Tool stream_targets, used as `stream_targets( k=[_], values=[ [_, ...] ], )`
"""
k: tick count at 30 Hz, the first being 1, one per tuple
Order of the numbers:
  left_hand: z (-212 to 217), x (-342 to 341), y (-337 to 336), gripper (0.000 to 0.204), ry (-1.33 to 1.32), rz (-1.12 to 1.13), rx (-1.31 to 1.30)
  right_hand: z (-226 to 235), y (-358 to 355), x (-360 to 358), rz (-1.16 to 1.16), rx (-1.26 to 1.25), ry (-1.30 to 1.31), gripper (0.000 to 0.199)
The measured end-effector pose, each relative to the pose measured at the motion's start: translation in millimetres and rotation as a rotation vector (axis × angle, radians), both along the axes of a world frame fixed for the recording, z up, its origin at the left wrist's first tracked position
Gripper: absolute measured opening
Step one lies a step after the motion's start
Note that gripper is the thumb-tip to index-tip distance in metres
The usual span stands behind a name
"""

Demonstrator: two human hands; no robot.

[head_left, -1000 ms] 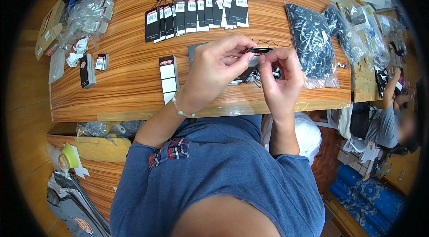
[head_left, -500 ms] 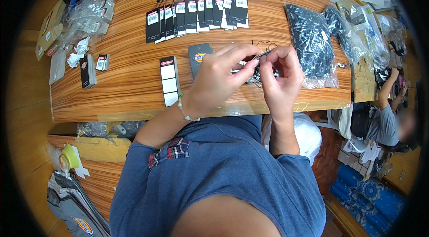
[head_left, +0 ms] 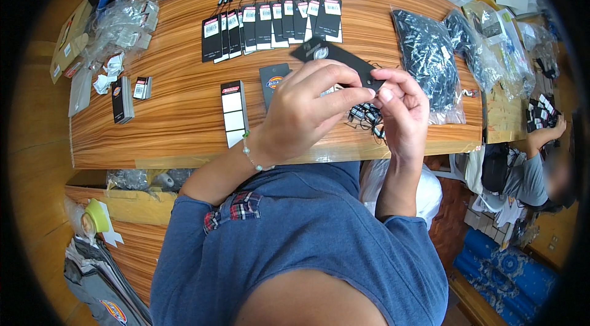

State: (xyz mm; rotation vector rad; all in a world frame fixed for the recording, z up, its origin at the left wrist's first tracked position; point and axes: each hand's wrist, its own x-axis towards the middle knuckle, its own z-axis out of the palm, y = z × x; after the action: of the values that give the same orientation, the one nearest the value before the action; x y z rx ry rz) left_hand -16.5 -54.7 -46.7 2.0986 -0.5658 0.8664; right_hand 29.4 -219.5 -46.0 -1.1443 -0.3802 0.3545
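A black hang tag (head_left: 335, 54) slants up and left from between my hands, its holed end toward the right. My left hand (head_left: 304, 102) is closed on it, thumb and forefinger pinching near the hole. At that same end, the fingertips of my right hand (head_left: 402, 108) pinch the tag; any string between them is too small to make out. Below my fingers lies a small heap of black tag strings (head_left: 367, 117) with barrel-shaped clips. A dark grey tag stack (head_left: 268, 77) sits partly behind my left hand. Left of it is a stack of white-panelled tags (head_left: 233, 114).
Strung black tags (head_left: 264, 22) lie in a row along the back. A clear bag of black strings (head_left: 430, 62) lies at right. Two small tag stacks (head_left: 122, 102) and crumpled paper (head_left: 109, 74) are at left. Another person (head_left: 531, 172) works at far right.
The black tag has swung up into view above my left hand. My right hand has shifted slightly right, uncovering more of the string heap.
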Motion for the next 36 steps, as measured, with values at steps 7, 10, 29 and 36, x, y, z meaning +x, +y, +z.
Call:
stream_targets(
  k=[7, 10, 29, 36],
  values=[
    [-3, 13, 5, 0.016, -0.274, -0.039, 0.301, -13, 3, 4, 0.035, 0.087, 0.203, 0.010],
    [-5, 16, 8, 0.018, -0.285, -0.126, 0.309, -15, 9, 8, -0.148, 0.059, 0.130, 0.006],
    [-50, -55, 129, 0.052, 0.689, 0.391, 0.049, 8, 20, 8, -0.029, 0.247, -0.057, 0.014],
    [-68, -70, 143, 0.048, 0.804, 0.326, -0.060, 8, 19, 7, -0.056, 0.178, -0.086, 0.022]
  ],
)
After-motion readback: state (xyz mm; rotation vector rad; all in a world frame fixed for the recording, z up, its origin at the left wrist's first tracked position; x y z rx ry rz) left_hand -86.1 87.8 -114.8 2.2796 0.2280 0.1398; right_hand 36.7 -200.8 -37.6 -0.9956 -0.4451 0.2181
